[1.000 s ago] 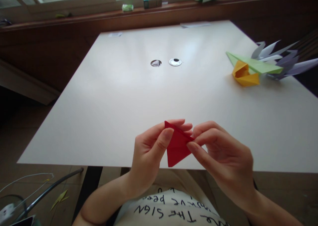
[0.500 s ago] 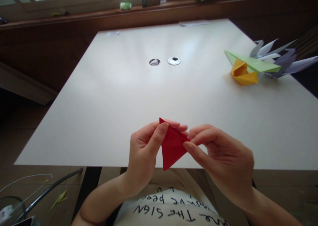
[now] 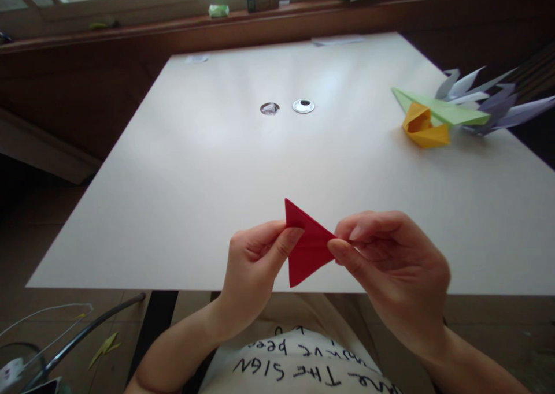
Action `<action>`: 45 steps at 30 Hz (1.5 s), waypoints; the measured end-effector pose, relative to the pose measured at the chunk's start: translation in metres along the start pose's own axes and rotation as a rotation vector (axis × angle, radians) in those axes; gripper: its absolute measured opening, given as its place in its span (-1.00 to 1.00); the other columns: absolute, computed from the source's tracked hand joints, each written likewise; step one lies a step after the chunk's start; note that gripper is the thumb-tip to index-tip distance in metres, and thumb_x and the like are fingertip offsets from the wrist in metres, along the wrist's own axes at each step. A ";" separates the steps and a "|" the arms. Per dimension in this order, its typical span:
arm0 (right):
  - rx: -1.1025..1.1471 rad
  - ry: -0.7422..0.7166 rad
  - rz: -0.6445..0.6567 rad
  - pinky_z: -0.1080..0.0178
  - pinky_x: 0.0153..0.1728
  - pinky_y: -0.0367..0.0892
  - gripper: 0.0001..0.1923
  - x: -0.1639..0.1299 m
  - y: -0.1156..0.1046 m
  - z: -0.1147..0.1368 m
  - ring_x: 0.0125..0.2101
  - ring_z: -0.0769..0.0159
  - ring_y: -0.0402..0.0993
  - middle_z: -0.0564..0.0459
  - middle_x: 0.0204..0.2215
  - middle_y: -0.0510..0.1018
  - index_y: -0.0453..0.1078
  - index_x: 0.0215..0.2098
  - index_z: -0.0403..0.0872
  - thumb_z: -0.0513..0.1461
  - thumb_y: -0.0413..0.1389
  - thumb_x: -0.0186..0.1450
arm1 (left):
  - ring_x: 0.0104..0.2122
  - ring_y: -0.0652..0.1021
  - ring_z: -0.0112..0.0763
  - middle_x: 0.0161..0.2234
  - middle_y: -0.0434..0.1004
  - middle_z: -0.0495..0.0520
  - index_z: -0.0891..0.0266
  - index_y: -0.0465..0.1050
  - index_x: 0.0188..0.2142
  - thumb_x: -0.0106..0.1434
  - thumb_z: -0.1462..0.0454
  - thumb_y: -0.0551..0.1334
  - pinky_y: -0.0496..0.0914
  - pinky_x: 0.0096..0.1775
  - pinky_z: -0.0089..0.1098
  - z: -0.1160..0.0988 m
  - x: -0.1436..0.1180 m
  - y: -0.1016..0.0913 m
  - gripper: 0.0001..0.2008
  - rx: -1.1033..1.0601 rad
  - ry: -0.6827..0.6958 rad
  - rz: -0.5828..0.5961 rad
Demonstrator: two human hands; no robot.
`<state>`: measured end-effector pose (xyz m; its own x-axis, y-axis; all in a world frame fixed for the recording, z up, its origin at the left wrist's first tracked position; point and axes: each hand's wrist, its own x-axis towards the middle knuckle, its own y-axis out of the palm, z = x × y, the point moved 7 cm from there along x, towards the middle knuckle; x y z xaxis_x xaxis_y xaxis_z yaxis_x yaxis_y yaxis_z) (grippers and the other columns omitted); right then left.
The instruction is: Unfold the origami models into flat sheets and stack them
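A red folded paper triangle (image 3: 306, 245) is held over the near edge of the white table (image 3: 225, 168). My left hand (image 3: 254, 270) pinches its left side between thumb and fingers. My right hand (image 3: 392, 267) pinches its right corner with thumb and forefinger. One point of the triangle faces up, another faces down toward my shirt.
At the table's right edge lie a yellow folded paper piece (image 3: 422, 127), a green paper plane (image 3: 442, 110) and pale purple spiky paper shapes (image 3: 494, 102). Two round holes (image 3: 286, 107) sit mid-table. Small boxes stand on the window sill (image 3: 262, 0). A chair frame (image 3: 78, 336) is at lower left.
The red triangle has turned slightly and risen, so its upper point now stands free above my left fingers. Both hands have shifted their pinch on it.
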<state>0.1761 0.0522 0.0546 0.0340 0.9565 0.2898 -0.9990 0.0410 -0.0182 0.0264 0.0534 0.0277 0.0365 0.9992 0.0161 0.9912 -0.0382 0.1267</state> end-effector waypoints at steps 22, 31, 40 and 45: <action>0.238 0.072 -0.080 0.43 -0.50 0.36 -0.82 0.009 -0.004 -0.025 -0.51 0.50 0.35 0.16 -0.48 0.43 0.30 -0.42 -0.05 -0.41 0.18 0.12 | -0.61 0.47 -0.57 -0.55 0.51 -0.01 0.28 0.39 -0.32 0.30 0.19 0.05 0.29 -0.57 -0.56 0.020 -0.007 0.020 -0.77 0.004 -0.211 0.279; 0.302 0.163 -0.085 0.45 -0.54 0.29 -0.84 0.014 -0.008 -0.035 -0.55 0.53 0.30 0.18 -0.49 0.42 0.31 -0.46 -0.04 -0.37 0.19 0.13 | -0.64 0.45 -0.56 -0.58 0.49 0.01 0.29 0.37 -0.30 0.31 0.14 0.02 0.27 -0.59 -0.57 0.030 -0.016 0.026 -0.72 -0.094 -0.309 0.451; 0.482 0.384 0.221 0.46 -0.54 0.25 -0.90 0.009 0.020 -0.053 -0.56 0.54 0.26 0.18 -0.54 0.40 0.32 -0.44 -0.05 -0.28 0.18 0.16 | -0.46 0.50 -0.52 -0.11 0.47 0.07 -0.01 0.17 0.12 0.27 0.08 0.07 0.41 -0.41 -0.48 0.024 -0.005 0.016 -0.58 -0.233 -0.151 0.422; 0.294 0.283 0.203 0.38 -0.48 0.32 -0.93 0.010 0.018 -0.053 -0.49 0.48 0.33 0.13 -0.42 0.42 0.34 -0.42 -0.04 -0.27 0.16 0.18 | -0.27 0.55 -0.39 -0.01 0.42 0.07 -0.05 0.15 0.14 0.28 0.19 0.09 0.46 -0.23 -0.38 0.024 -0.005 0.019 -0.57 -0.254 -0.175 0.475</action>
<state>0.1598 0.0774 0.0064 -0.1976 0.9797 0.0350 -0.9508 -0.2002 0.2364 0.0477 0.0483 0.0061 0.5133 0.8576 -0.0319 0.7996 -0.4644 0.3806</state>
